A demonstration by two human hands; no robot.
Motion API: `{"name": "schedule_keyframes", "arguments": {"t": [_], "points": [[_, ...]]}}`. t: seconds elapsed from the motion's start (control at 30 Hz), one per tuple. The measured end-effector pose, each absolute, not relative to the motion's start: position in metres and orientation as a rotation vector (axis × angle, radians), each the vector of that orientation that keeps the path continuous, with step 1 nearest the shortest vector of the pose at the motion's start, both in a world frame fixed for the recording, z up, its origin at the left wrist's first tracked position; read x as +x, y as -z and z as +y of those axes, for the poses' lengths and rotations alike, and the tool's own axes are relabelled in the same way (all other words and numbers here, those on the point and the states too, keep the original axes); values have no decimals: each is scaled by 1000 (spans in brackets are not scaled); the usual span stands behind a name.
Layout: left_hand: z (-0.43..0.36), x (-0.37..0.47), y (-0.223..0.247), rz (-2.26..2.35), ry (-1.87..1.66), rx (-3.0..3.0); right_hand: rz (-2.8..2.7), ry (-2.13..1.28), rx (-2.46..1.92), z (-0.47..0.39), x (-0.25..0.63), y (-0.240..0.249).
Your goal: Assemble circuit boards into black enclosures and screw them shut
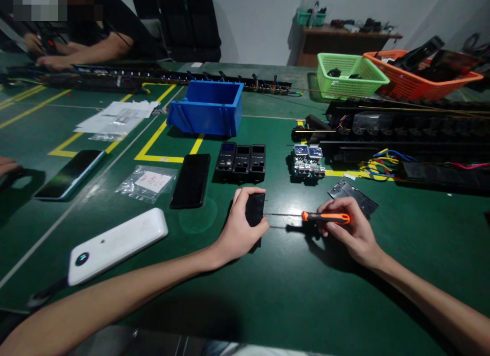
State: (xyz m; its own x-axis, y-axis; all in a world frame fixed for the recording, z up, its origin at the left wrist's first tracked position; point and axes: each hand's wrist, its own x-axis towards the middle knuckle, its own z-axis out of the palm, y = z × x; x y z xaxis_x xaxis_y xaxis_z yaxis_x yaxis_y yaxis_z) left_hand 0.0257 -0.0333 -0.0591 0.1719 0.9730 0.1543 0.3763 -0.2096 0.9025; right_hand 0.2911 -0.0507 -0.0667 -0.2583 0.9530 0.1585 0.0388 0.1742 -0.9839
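My left hand (239, 228) grips a small black plastic housing (254, 209) just above the table, thumb and fingers at its sides. In my right hand (350, 231) is an orange and black screwdriver (326, 217), held level. Its thin shaft points left, and the tip meets the right edge of the housing; what it touches there is too small to make out. Behind my left hand stand several similar black housings (243, 162) side by side. Bare circuit boards (308, 162) with small displays lie farther right. A flat black cover (354, 196) rests beyond my right hand.
A blue bin (206, 116) stands behind the housings. To the left lie a black phone (190, 181), a plastic bag (147, 183), another phone (71, 175) and a white power bank (118, 246). Long black rails (406, 123) with wires, green basket (350, 77) and orange basket (421, 82) occupy the right. A person (103, 39) works far left.
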Motion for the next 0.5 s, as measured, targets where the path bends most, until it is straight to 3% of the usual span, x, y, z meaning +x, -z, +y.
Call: {"name": "schedule_keyframes", "arguments": {"t": [0.5], "points": [[-33,26,58,1309,-996,1684,-1538,-1153,-1165,-50,292,67]]}}
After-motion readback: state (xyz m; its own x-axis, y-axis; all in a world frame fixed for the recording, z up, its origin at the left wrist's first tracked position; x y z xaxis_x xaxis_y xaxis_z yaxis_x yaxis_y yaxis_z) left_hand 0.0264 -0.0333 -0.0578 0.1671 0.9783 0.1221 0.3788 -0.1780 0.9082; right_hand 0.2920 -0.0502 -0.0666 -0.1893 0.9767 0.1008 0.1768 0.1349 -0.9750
